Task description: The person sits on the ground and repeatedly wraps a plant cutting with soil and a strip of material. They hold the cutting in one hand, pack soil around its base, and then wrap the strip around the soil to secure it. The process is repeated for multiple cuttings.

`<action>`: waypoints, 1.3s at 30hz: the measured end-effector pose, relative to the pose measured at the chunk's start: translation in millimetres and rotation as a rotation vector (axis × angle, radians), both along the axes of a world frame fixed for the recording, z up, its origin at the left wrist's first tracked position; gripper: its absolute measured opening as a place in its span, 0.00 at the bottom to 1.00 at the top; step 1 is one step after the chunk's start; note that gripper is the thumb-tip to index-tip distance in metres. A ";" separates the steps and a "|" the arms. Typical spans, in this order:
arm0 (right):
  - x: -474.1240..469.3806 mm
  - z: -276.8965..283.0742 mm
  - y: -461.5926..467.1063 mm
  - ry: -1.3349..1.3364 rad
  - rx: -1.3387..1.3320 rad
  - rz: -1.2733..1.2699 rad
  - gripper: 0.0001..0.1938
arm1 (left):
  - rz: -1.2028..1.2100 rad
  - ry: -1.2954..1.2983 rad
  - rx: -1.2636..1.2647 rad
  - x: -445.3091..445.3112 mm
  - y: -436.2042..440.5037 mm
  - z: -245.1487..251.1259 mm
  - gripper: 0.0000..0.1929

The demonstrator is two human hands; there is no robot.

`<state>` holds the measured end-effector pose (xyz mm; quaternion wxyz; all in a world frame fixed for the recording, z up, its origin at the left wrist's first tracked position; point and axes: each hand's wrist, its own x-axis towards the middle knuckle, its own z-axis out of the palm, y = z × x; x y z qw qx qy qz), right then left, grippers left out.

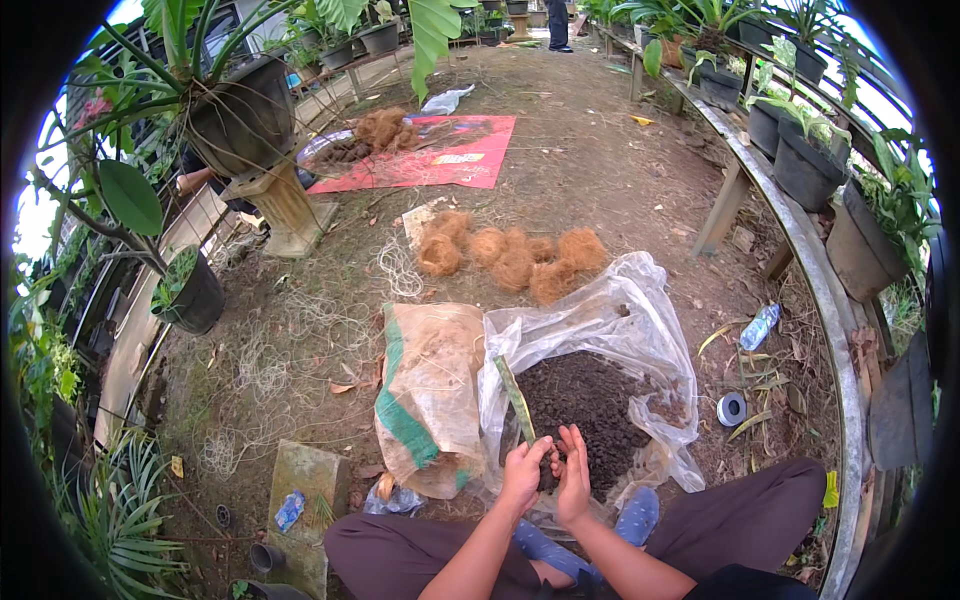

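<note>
My left hand (523,472) is closed around the base of a long green leaf cutting with yellowish edges (514,394), which points up and away from me. Close against it on the right, my right hand (574,472) has its fingers raised and cupped beside dark soil at the leaf's base. Both hands are over the near part of a heap of dark soil (592,405), which lies on a crumpled clear plastic sheet (667,322). A woven sack with a green stripe (431,397) lies flat left of the sheet. Several balls of brown fibre (514,262) rest beyond it.
Tangled pale string (262,360) is spread on the ground at left. A concrete block (304,487) bears a blue wrapper. A plastic bottle (760,327) and a tape roll (731,409) lie right. Farther off is a red banner (480,150). Another person's arm (196,180) shows behind a potted plant.
</note>
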<state>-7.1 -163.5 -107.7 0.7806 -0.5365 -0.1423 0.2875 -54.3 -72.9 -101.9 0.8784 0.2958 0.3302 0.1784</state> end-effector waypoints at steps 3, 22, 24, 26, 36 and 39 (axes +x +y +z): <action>5.0 0.1 -2.9 0.061 -0.118 0.084 0.30 | -0.035 0.026 0.005 0.9 0.8 -3.2 0.08; 19.1 -41.3 -3.8 0.397 0.054 -0.125 0.29 | -0.105 0.011 0.684 10.9 -39.3 -10.5 0.16; 12.7 -29.8 -0.8 0.405 0.086 -0.042 0.28 | -0.082 0.038 0.773 11.8 -39.5 -15.8 0.20; 7.3 -16.6 -5.4 0.400 0.077 0.056 0.24 | -0.071 0.245 1.106 7.8 -33.8 -12.0 0.23; 23.6 -31.8 -6.0 -0.155 -0.320 -0.007 0.19 | -0.068 0.673 1.349 6.8 -33.0 -8.4 0.40; 34.2 -22.7 -9.4 -0.341 -0.442 0.015 0.21 | -0.116 0.635 1.217 7.8 -35.7 -11.8 0.41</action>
